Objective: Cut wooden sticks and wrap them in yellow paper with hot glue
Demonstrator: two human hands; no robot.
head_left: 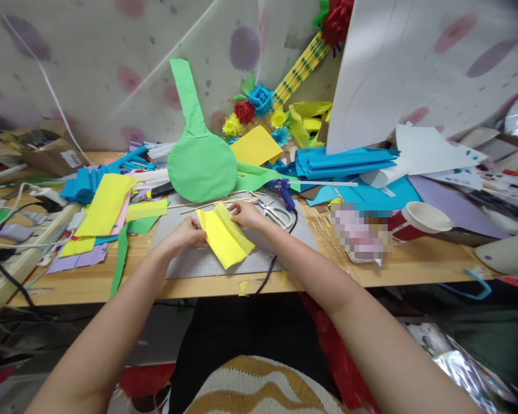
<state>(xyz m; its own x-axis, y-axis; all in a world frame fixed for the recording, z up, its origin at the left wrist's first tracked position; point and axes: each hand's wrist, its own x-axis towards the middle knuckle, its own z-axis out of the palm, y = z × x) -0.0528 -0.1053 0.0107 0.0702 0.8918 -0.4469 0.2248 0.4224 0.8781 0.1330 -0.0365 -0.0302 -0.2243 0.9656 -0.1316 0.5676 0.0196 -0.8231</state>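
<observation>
The yellow sheet [227,238] is positioned near the middle of the front edge of the tabletop [133,282], over a grey mat [179,261]; whether its lower end touches the mat cannot be determined. The sheet is bright yellow, matte and roughly rectangular, set at a slant, with lengthwise creases and a raised fold along its right side. Both hands grasp it: the left hand [191,233] pinches the left margin, and the right hand [246,214] pinches the top right corner. Directly behind the sheet lie thin wooden sticks [237,199]; to the right are scissors [277,216] and a blue glue gun [285,192], its black cord [271,270] running to the front edge. A green paper-covered disc [202,167] with a long neck stands farther back, toward the rear edge. Markings: a white label [71,158] is fixed to the cardboard box [47,146] at the rear left corner; its print is too small to read. Containers: that box holds a mixed heap of small items, not individually identifiable. Toward the right end stands a red cup [418,221] with a pale rim; its contents cannot be identified. Beside it lies a pixelated item [360,233].
</observation>
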